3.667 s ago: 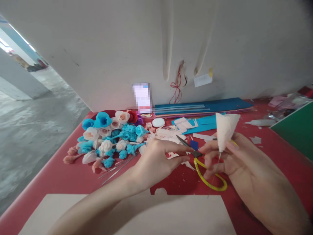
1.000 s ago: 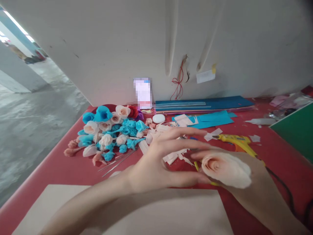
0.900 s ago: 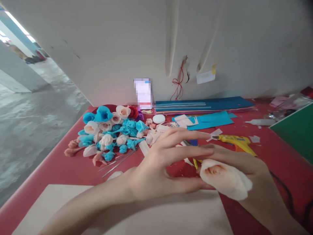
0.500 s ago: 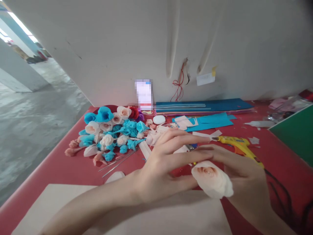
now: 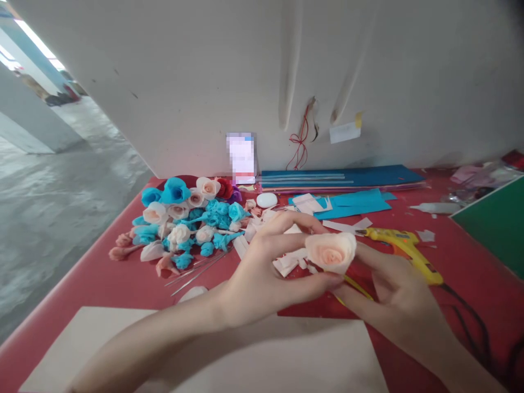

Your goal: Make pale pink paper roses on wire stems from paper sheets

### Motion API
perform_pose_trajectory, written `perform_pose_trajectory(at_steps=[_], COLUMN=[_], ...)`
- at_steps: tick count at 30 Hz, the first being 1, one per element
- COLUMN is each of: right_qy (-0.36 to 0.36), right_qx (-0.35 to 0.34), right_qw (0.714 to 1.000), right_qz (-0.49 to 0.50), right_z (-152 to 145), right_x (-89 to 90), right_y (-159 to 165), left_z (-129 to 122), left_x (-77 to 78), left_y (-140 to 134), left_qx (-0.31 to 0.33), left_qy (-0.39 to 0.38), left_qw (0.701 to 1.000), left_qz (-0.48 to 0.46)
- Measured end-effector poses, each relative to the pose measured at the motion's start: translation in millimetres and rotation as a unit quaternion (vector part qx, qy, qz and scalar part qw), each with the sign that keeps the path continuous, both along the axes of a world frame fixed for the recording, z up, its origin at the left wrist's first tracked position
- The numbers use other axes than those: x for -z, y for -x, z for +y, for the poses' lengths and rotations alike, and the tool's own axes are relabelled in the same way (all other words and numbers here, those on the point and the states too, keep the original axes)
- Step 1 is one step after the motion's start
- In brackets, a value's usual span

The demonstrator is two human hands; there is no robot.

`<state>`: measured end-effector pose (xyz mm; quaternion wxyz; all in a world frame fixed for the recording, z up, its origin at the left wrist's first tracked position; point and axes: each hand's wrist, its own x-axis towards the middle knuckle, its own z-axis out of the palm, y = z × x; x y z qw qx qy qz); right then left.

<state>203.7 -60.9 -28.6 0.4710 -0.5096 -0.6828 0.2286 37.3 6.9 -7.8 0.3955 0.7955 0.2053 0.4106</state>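
A cream paper rose (image 5: 332, 252) with a peach centre is held up between both hands, its bloom facing me. My left hand (image 5: 270, 273) has its thumb under the flower and its fingers curled behind it. My right hand (image 5: 393, 289) pinches at the base from the right, the thumb meeting the left thumb below the petals. Something thin and yellow shows by the right thumb; I cannot make out what it is. Beyond the hands lie cream paper scraps (image 5: 289, 263). To the right, a yellow hot glue gun (image 5: 409, 251) rests on the red table.
At the left, blue, cream and peach paper flowers (image 5: 192, 218) lie heaped beside thin wires (image 5: 196, 275). Blue paper strips (image 5: 352, 203) and a stack of coloured sheets (image 5: 344, 177) lie at the back. A phone (image 5: 242, 157) leans on the wall. A cream sheet (image 5: 262, 360) covers the front.
The rose has risen, moved slightly left and turned its bloom towards me. Both hands have shifted grip, the right hand now lower, with the thumbs together under the flower.
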Motion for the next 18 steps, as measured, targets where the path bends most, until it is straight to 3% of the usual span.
perform_pose_trajectory(at_steps=[4, 7, 11, 13, 14, 18], right_qy=[0.033, 0.066, 0.091, 0.113, 0.125, 0.138], right_qx=[-0.065, -0.066, -0.031, -0.006, 0.005, 0.03], right_qw=[0.996, 0.988, 0.985, 0.98, 0.977, 0.973], right_qz=[0.056, 0.121, 0.146, 0.165, 0.172, 0.183], right_z=[1.9, 3.9, 3.3, 1.3, 0.1, -3.0], right_x=[-0.8, 0.8, 0.0, -2.4, -3.9, -10.3], right_y=[-2.5, -1.8, 0.6, 2.1, 2.8, 4.7], left_z=[0.6, 1.1, 6.7, 13.4, 17.4, 32.6], left_x=[-3.5, -10.4, -18.4, -14.9, -11.1, 5.4], left_y=[1.5, 6.9, 14.6, 16.1, 16.3, 15.0], left_qx=[0.027, 0.053, 0.064, 0.042, 0.002, -0.049], left_qy=[0.046, 0.065, -0.008, -0.061, -0.08, -0.117], left_qw=[0.999, 0.996, 0.986, 0.972, 0.959, 0.946], left_qz=[0.002, 0.03, 0.15, 0.224, 0.273, 0.298])
